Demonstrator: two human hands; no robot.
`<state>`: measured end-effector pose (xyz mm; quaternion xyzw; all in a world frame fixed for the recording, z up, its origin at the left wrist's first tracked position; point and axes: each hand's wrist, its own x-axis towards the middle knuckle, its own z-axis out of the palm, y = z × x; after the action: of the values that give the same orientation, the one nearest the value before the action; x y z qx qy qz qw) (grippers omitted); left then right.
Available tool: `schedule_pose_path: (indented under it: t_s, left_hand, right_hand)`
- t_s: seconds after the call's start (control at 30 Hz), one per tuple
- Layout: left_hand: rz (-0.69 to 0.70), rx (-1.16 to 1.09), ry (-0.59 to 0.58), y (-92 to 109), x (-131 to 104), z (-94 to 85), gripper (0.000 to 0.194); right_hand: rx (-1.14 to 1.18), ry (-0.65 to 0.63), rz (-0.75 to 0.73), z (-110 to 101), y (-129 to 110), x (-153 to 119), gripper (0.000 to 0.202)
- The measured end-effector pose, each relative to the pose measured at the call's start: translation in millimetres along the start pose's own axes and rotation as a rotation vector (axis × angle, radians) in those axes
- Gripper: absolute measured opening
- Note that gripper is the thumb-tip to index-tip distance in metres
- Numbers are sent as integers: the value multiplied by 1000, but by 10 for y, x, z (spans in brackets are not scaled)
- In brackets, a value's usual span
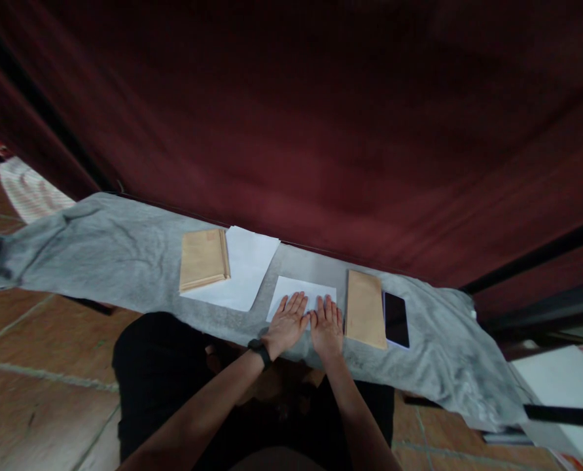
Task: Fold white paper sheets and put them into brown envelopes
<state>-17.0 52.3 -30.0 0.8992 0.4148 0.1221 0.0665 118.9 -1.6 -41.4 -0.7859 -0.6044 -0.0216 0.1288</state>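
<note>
A small sheet of white paper (pixel 291 286), apparently folded, lies in front of me on the grey cloth. Flat on its right half rests my right hand (pixel 327 324), fingers stretched forward. My left hand (pixel 288 320), with a dark watch (pixel 260 353) on its wrist, presses palm down on the left half. The two thumbs nearly meet. Just right of the paper is a brown envelope (pixel 364 309). Farther left, a stack of brown envelopes (pixel 203 257) partly covers larger white sheets (pixel 252 261). The near edge of the small paper is hidden under my hands.
A dark-screened phone or tablet (pixel 396 319) lies right of the single envelope. The grey cloth (pixel 109 255) covers a narrow bench or table. A dark red curtain-like fabric (pixel 301 144) rises directly behind it. A white board-like item (pixel 561 379) stands at far right.
</note>
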Motion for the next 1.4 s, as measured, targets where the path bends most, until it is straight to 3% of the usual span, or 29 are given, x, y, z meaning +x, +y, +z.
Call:
schedule_pose_path:
  t_s: [0.13, 0.3, 0.5, 0.8, 0.97, 1.17, 1.4]
  left_hand:
    - [-23, 18, 4, -90, 214, 50, 56]
    - [-80, 54, 47, -220, 309, 76, 56]
    - [-156, 86, 45, -293, 319, 55, 58]
    - [-145, 84, 26, -276, 300, -18, 59]
    - [-140, 87, 35, -268, 304, -37, 59]
    - [-116, 105, 22, -273, 299, -54, 59]
    - [-114, 102, 22, -294, 291, -29, 58]
  right_hand:
    - [1, -5, 16, -15, -10, 8, 55]
    - [13, 53, -1, 12, -2, -3, 54]
    - [5, 80, -14, 51, 11, -3, 54]
    - [-5, 47, 13, 21, -19, -2, 53]
    - [10, 8, 24, -29, -86, 123, 50]
    - [64, -34, -95, -4, -212, 331, 49]
    - [41, -8, -62, 86, -194, 346, 48]
